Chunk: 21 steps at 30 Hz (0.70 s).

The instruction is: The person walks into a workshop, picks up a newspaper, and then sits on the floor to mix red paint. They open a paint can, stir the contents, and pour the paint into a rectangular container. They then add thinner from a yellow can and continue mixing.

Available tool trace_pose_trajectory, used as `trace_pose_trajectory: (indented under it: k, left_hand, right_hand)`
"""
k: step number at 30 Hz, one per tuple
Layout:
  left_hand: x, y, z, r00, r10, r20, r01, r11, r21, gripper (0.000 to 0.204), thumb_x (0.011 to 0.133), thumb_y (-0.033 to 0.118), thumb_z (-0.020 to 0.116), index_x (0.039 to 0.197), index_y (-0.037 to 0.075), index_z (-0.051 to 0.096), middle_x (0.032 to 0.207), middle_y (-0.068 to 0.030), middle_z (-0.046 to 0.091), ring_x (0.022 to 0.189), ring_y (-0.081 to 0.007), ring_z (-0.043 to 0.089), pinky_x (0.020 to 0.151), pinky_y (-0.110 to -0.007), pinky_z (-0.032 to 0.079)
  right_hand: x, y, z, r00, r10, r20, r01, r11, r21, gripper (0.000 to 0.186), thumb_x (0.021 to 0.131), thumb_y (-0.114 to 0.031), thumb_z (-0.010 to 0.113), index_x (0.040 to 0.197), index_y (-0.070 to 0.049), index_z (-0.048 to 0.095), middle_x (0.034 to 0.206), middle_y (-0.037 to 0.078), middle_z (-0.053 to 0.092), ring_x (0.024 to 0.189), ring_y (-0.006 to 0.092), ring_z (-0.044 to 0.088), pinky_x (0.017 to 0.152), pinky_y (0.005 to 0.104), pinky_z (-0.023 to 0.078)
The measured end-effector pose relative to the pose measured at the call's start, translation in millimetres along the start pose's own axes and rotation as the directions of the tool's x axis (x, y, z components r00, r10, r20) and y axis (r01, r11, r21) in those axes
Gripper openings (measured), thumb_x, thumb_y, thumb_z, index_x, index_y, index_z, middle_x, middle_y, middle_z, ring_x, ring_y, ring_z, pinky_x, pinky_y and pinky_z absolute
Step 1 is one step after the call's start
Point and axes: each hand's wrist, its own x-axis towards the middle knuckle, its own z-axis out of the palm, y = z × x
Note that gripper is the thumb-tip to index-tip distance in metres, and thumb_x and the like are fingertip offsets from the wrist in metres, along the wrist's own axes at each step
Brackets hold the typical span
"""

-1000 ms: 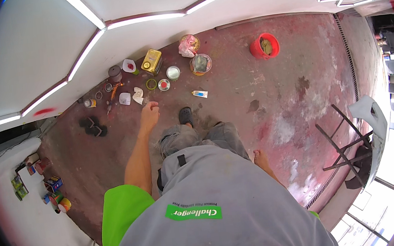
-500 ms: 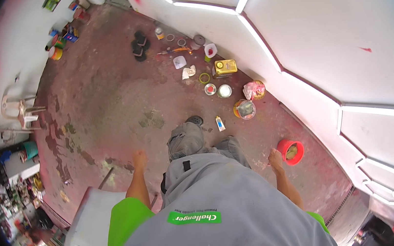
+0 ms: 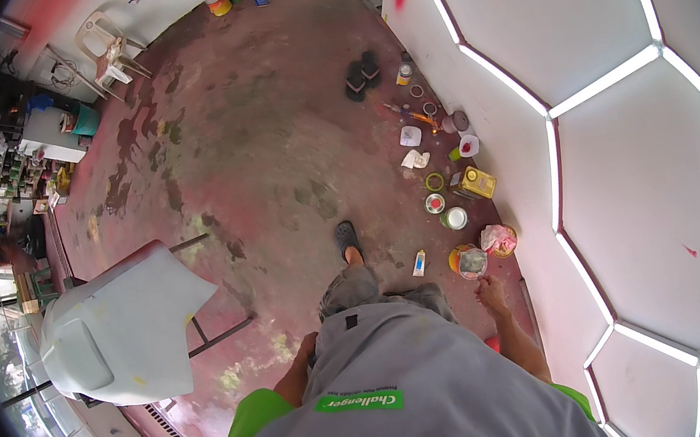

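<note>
My right hand (image 3: pixel 490 290) hangs at my right side, its fingers bent inward. What they hold, if anything, is too small to make out. In the picture, just above that hand, stands an open can (image 3: pixel 470 263) with a greyish inside; I cannot tell whether they touch. Part of a red bucket (image 3: pixel 493 343) shows beside my right forearm, the rest hidden behind my body. My left hand (image 3: pixel 306 348) is beside my left thigh, its fingers mostly hidden. A white and blue tube (image 3: pixel 419 263) lies on the floor ahead of my legs.
On my left a pale, shaped panel (image 3: pixel 118 325) rests on a metal stand (image 3: pixel 222 332). Tins, a yellow rectangular can (image 3: pixel 475 184), rings and a white cloth (image 3: pixel 415 160) line the right wall. Black slippers (image 3: pixel 362 75) lie farther off; a plastic chair (image 3: pixel 109 47) stands far left.
My view has swung left, bringing the panel into fuller sight. My left hand has drawn back to my thigh. My clog-shod foot now shows farther forward. The red bucket is mostly covered now.
</note>
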Motion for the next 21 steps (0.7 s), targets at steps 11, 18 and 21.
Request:
trace_pose_trajectory:
  k: [11,18,21]
  left_hand:
    - [134,193,-197,0.950,-0.086,-0.300,-0.019,0.944,-0.330,0.035,0.101,0.026,0.061,0.121,-0.001,0.070,0.101,-0.0126,0.074,0.080,-0.0220,0.072,0.075,-0.037,0.056]
    - [178,191,-226,0.955,-0.122,-0.271,0.015,0.931,-0.366,0.035,0.102,0.027,0.062,0.120,-0.001,0.070,0.101,-0.0128,0.074,0.080,-0.0223,0.072,0.074,-0.037,0.056]
    - [179,154,-213,0.964,-0.127,-0.232,0.023,0.915,-0.403,0.032,0.101,0.026,0.061,0.115,-0.001,0.071,0.100,-0.0136,0.074,0.079,-0.0232,0.072,0.072,-0.037,0.056]
  right_hand:
    - [2,-107,107,0.986,-0.129,0.108,0.161,0.907,-0.389,0.040,0.103,-0.036,0.066,0.098,0.004,0.071,0.072,0.011,0.070,0.064,0.0194,0.068,0.062,0.0366,0.052]
    - [5,-127,121,0.994,-0.101,0.041,0.107,0.971,-0.215,0.032,0.107,-0.031,0.060,0.107,-0.001,0.067,0.081,0.007,0.069,0.066,0.0147,0.066,0.057,0.0307,0.052]
    - [9,-119,120,0.993,-0.047,0.112,0.067,0.979,-0.191,0.032,0.107,-0.032,0.059,0.109,-0.001,0.067,0.083,0.008,0.070,0.065,0.0151,0.066,0.057,0.0305,0.053]
